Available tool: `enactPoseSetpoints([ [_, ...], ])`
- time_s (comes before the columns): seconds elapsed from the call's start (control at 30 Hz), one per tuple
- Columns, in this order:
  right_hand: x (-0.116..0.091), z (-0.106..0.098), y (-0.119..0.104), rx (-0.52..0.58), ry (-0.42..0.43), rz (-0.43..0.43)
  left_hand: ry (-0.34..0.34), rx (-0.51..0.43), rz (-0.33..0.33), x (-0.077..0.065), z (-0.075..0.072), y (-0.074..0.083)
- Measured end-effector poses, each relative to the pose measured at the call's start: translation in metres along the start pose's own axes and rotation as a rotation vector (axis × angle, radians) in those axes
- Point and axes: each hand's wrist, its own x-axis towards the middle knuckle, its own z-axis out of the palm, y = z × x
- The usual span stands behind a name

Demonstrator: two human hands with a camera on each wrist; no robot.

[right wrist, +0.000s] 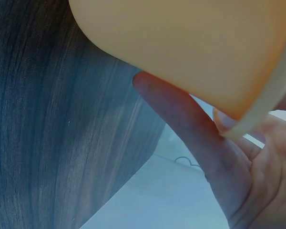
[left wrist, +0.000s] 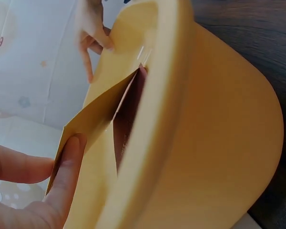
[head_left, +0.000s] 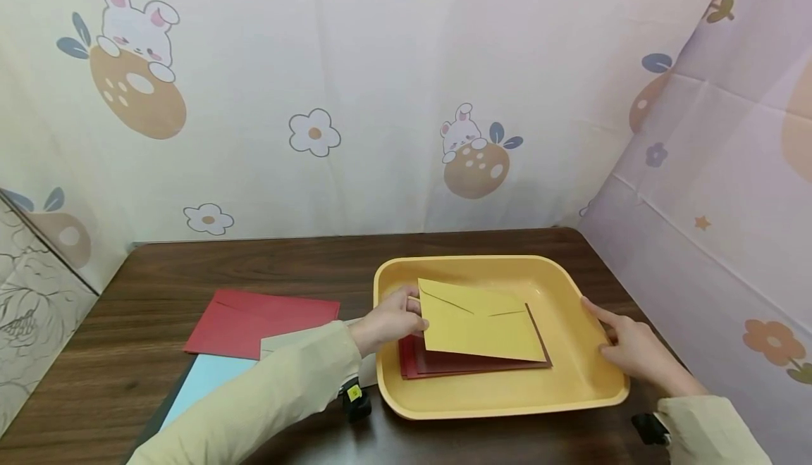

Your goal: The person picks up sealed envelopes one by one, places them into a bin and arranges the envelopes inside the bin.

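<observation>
A yellow envelope (head_left: 478, 324) is pinched at its left edge between the thumb and fingers of my left hand (head_left: 390, 320). It sits tilted inside a yellow plastic tray (head_left: 577, 373), over dark red envelopes (head_left: 438, 366) lying on the tray's bottom. The left wrist view shows the thumb and a finger (left wrist: 69, 164) on either side of the yellow envelope, and a gap above the dark red one. My right hand (head_left: 641, 356) grips the tray's right rim. In the right wrist view one finger (right wrist: 181, 112) lies along the tray's outer wall.
Left of the tray, a red envelope (head_left: 266, 320) overlaps a light blue one (head_left: 206, 380), and a pale grey-green one (head_left: 294, 340) lies partly under my left forearm. The dark wooden table (head_left: 152, 289) meets a printed curtain (head_left: 380, 190) at the back and right.
</observation>
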Motion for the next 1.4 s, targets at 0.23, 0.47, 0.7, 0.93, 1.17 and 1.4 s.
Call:
enactPoseSetpoints([
  [0.23, 0.001, -0.001, 0.0, -0.001, -0.005, 0.004, 0.076, 0.085, -0.025, -0.002, 0.004, 0.001],
  [0.47, 0.001, -0.001, 0.0, -0.012, 0.004, 0.005, 0.12, 0.239, -0.072, -0.002, 0.005, 0.002],
  [0.7, 0.001, -0.001, -0.001, -0.014, 0.011, 0.0, 0.08, 0.427, -0.092, -0.002, 0.007, -0.002],
  [0.93, 0.001, 0.0, 0.0, -0.006, 0.003, 0.011, 0.076, 0.524, -0.09, -0.001, 0.008, -0.005],
  [1.17, 0.0, 0.001, 0.0, -0.003, 0.018, 0.008, 0.077, 0.629, -0.143, -0.002, 0.012, -0.003],
  [1.4, 0.0, 0.001, -0.001, -0.005, 0.007, 0.01, 0.079, 0.75, -0.168, -0.002, 0.015, -0.001],
])
